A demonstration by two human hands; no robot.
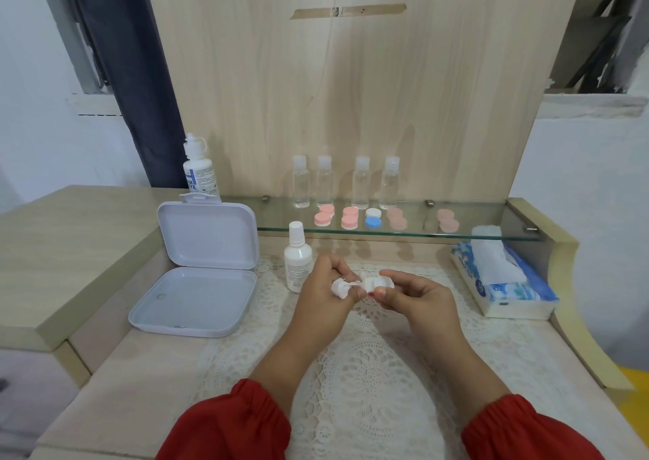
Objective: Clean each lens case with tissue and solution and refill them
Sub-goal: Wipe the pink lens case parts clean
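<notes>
The surface (147,364) carries a lace mat (368,371), an open white box (196,284), a white bottle (297,259) and a tissue pack (505,284). The glass shelf (484,219) holds four clear bottles (361,183) and lens cases (373,218).

Two forearms in red gathered sleeves (526,431) rise from the lower edge of the frame and converge at centre. Left hand (325,289): left of centre, fingers curled, thumb and fingertips pinching a small white wad. Right hand (414,294): right of centre, fingers curled inward, thumb and forefinger gripping a small white piece. Hands nearly touching, raised.
</notes>
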